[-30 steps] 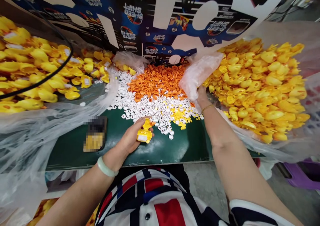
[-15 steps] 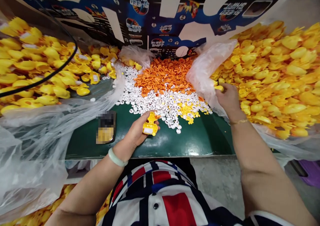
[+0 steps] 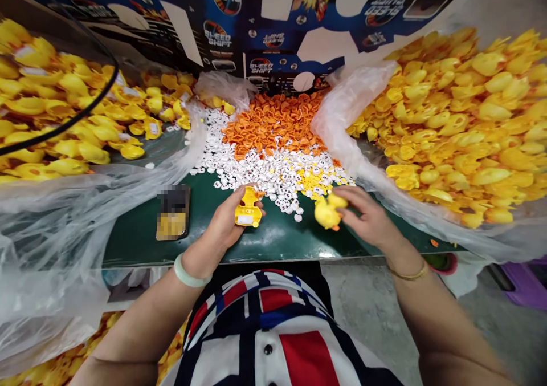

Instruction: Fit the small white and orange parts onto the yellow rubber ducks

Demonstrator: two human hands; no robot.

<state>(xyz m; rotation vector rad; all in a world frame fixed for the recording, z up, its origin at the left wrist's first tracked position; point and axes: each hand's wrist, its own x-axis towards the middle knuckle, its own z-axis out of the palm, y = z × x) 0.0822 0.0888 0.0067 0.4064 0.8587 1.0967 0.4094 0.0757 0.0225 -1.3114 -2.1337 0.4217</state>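
Note:
My left hand [image 3: 228,218] is closed around a yellow duck half [image 3: 248,208], its hollow inside facing up with a white label in it. Between the fingers of my right hand [image 3: 365,212] is a second yellow duck shell [image 3: 328,210], slightly blurred, with an orange spot at its lower edge. Both hands hover over the front of the green table [image 3: 282,243], apart from each other. Just beyond them lie small white pieces with dark dots [image 3: 273,181], yellow bits [image 3: 314,182] and a heap of orange pieces [image 3: 273,124].
Yellow duck shells are heaped at the left [image 3: 64,106] and right [image 3: 465,124], on clear plastic sheeting [image 3: 137,186]. A phone [image 3: 173,212] lies left of my left hand. Printed cardboard [image 3: 273,38] stands behind, and a black cable [image 3: 94,104] curves over the left heap.
My right hand has come from the right heap toward the middle, bringing a yellow duck shell. My left hand keeps its duck half. The whole view has shifted slightly.

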